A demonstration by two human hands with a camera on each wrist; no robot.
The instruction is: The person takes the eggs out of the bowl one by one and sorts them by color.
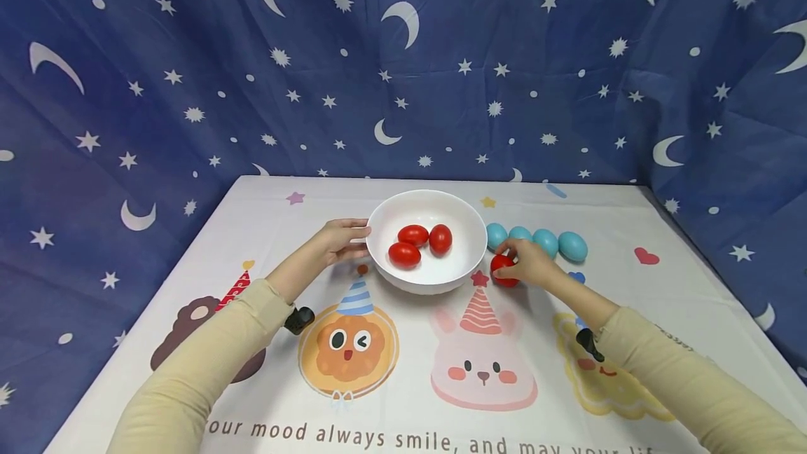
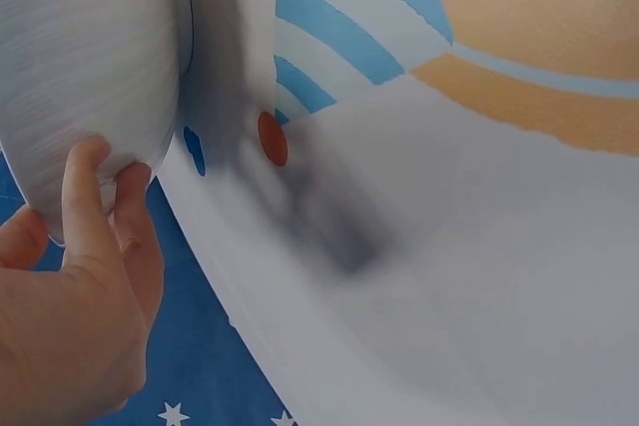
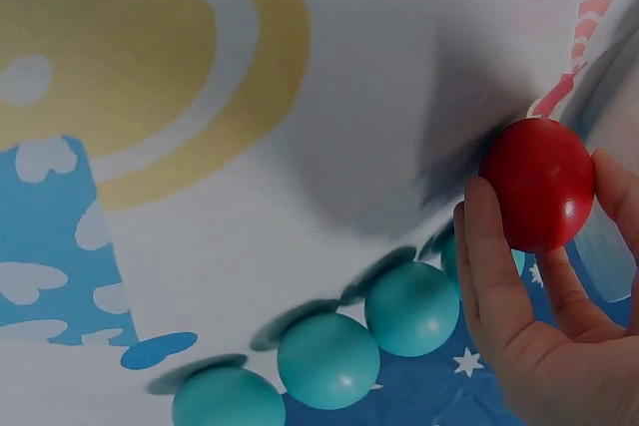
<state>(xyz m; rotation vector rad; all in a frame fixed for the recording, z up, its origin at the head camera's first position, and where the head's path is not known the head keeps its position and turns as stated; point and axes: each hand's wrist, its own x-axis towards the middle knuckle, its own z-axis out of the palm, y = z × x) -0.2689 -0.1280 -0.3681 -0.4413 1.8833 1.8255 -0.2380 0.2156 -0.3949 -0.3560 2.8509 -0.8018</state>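
A white bowl (image 1: 426, 279) stands on the table with three red eggs (image 1: 440, 239) inside. At its left side my left hand (image 1: 343, 240) grips the bowl near the rim. Fingertips (image 2: 88, 152) press against the outer wall in the left wrist view, the thumb lying by the edge. Right of the bowl, my right hand (image 1: 529, 263) holds another red egg (image 3: 539, 185) between thumb and fingers. Part of that egg is hidden by the fingers in the head view. Just behind this hand, several turquoise eggs (image 1: 572, 247) form a row.
A white tablecloth (image 1: 302, 230) with cartoon prints and lettering covers the table. Behind it hangs a dark blue curtain (image 1: 441, 111) with moons and stars. The turquoise row begins close to the bowl's right side.
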